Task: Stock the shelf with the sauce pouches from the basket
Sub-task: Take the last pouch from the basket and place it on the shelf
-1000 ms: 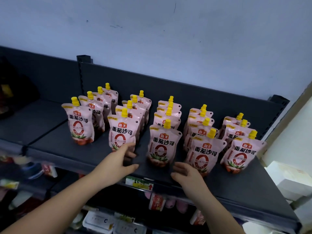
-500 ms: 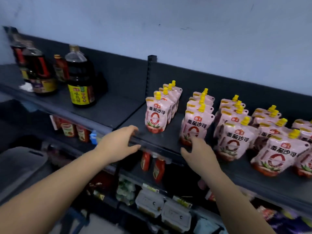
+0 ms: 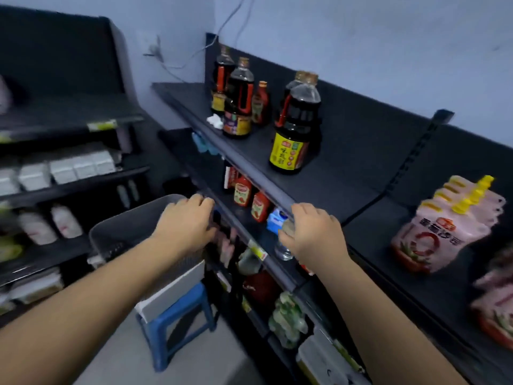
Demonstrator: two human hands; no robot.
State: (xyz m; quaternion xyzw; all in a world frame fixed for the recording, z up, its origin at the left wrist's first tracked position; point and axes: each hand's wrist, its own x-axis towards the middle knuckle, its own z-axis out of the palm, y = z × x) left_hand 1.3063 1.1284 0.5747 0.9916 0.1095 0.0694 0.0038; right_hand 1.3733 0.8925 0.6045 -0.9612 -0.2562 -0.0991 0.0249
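Pink sauce pouches point(image 3: 444, 226) with yellow caps stand in a row on the dark shelf point(image 3: 358, 190) at the right; more blurred ones sit at the right edge. The grey mesh basket point(image 3: 119, 237) rests on a blue stool point(image 3: 177, 315) left of the shelving. My left hand point(image 3: 186, 223) hovers over the basket's far right corner, fingers curled down, holding nothing. My right hand point(image 3: 313, 234) is in front of the shelf's front edge, empty, fingers loosely bent. The basket's inside is hidden by my left arm.
Dark soy sauce bottles point(image 3: 294, 129) stand on the shelf's left section. Red ketchup bottles point(image 3: 251, 198) and other goods fill the lower shelves. Another rack point(image 3: 63, 168) with white packs stands at the left. Grey floor lies below the stool.
The view has swung left from the pouch rows to the basket. Both hands have left the shelf front; the left hand now reaches over the basket and the right trails by the shelf edge.
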